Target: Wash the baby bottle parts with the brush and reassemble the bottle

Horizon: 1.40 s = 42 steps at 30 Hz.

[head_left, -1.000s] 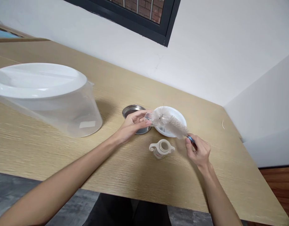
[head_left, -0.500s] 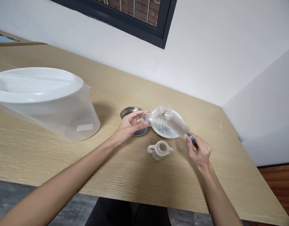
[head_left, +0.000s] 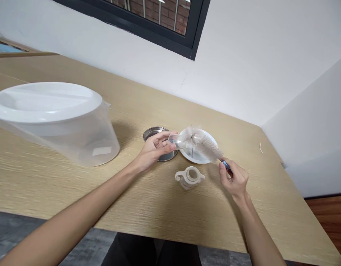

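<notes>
My left hand (head_left: 156,149) grips a small clear cup (head_left: 174,140) between thumb and fingers, its side turned toward the brush. In my right hand (head_left: 235,177) is the blue handle of a fluffy, pale bristle brush (head_left: 208,146). The brush's tip meets or overlaps the cup's right end; whether it goes inside is hard to tell. Beneath the brush lies a white round dish (head_left: 198,158). Partly hidden under my left hand are round metal tins or lids (head_left: 151,132). A white two-handled bottle (head_left: 188,179) stands upright, open at the top, nearer to me.
On the left stands a large translucent container (head_left: 87,142) with a white lid (head_left: 48,101). The wooden table (head_left: 148,207) meets a white wall with a dark-framed window (head_left: 184,46). A thin pale strip (head_left: 260,147) lies at the right.
Both hands keep their holds on the cup and brush, which have barely moved against each other. The whole view has shifted slightly.
</notes>
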Tool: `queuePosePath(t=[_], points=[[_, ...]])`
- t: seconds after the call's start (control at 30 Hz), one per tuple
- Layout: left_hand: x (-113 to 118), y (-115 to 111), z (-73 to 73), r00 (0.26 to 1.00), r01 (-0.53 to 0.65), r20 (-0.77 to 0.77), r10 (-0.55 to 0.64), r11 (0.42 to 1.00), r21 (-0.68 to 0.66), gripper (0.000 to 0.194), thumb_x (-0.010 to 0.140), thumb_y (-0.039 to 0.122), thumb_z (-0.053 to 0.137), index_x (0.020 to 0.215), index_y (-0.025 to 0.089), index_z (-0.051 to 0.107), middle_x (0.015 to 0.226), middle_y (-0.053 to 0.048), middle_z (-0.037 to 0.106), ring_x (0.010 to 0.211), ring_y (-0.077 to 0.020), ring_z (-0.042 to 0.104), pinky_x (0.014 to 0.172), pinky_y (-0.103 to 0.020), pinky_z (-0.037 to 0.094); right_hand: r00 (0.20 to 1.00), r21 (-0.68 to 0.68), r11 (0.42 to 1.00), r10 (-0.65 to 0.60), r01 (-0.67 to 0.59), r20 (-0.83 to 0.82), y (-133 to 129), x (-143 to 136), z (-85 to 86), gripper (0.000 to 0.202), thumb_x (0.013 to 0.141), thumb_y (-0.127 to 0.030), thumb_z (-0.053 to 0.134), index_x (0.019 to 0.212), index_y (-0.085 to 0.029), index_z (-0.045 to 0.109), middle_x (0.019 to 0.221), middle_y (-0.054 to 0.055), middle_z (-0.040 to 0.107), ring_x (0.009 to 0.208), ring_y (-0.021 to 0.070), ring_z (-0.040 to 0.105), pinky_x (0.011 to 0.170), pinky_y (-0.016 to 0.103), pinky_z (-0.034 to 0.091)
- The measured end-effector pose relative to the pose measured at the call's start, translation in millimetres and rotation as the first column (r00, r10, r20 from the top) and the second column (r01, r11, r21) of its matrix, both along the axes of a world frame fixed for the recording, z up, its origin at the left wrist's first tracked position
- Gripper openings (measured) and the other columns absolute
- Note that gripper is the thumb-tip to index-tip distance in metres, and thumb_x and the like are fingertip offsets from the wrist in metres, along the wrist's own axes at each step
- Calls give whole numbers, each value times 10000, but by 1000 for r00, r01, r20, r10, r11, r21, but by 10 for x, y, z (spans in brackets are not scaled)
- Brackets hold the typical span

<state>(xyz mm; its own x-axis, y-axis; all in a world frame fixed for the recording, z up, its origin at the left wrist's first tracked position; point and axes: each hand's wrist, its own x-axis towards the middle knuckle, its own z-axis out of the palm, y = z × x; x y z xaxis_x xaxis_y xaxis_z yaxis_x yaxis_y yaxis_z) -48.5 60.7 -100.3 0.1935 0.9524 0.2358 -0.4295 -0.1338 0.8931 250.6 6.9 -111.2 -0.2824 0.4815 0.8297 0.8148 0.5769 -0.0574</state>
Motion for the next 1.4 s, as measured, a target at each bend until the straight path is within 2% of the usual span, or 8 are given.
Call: queuePosePath(t=[0.4,0.57,0.7,0.87,1.0,1.1,1.33,1.4], points=[[2,22,-35,999,11,-52,-10,1000,20,474,672,359,872,1080,182,711,1070,-95,721,931,-220,686,805,-298,539,995,9,997,72,-72,63,-97,-29,76,199,874,-139,609,1066,-161,655,632,-18,626,478,87,520,518,225,409],[-1,-7,-3,972,8,-236,11,997,79,411,672,327,847,1041,183,739,1051,-98,732,930,-255,687,784,-329,553,989,-5,994,111,-111,97,-120,-51,96,250,870,-124,610,1117,-156,632,633,-27,624,502,83,546,536,222,418],[100,-68,31,926,103,-374,-44,985,138,344,639,247,836,968,188,755,948,-70,744,849,-249,690,711,-333,561,980,-34,989,151,-147,130,-142,-85,117,281,866,-114,618,1145,-144,619,625,-35,614,509,80,550,534,224,407],[230,-138,51,893,297,-393,-219,944,147,219,651,258,851,823,173,745,831,-68,724,758,-237,665,660,-342,557,978,-45,990,138,-133,153,-156,-98,112,254,874,-142,599,1126,-153,635,620,-34,620,505,83,555,521,229,396],[137,-108,-6,930,105,-366,-31,977,185,376,627,235,862,980,190,741,994,-73,726,884,-252,672,778,-374,557,980,-61,990,134,-126,147,-150,-81,100,240,875,-141,598,1110,-151,646,598,-42,595,493,81,537,520,229,390],[47,-95,21,925,-18,-360,120,961,274,487,606,205,867,1073,208,727,1113,-75,713,1029,-272,653,912,-392,525,981,-67,990,136,-127,140,-135,-84,95,229,884,-135,594,1107,-148,647,592,-41,582,488,80,517,523,227,392],[65,-65,7,981,-72,-166,100,983,166,517,644,201,882,1123,213,690,1060,-54,691,813,-146,634,776,-290,526,1000,-8,1000,-12,12,7,-79,-67,42,196,897,-133,615,1089,-156,649,772,32,713,521,91,577,531,216,446],[70,-46,-23,981,-84,-161,111,982,169,511,646,208,888,1119,209,695,1076,-58,682,840,-142,631,793,-284,523,999,22,999,-25,25,-29,-69,-38,31,188,896,-138,621,1080,-163,651,785,32,718,521,92,585,527,213,449]])
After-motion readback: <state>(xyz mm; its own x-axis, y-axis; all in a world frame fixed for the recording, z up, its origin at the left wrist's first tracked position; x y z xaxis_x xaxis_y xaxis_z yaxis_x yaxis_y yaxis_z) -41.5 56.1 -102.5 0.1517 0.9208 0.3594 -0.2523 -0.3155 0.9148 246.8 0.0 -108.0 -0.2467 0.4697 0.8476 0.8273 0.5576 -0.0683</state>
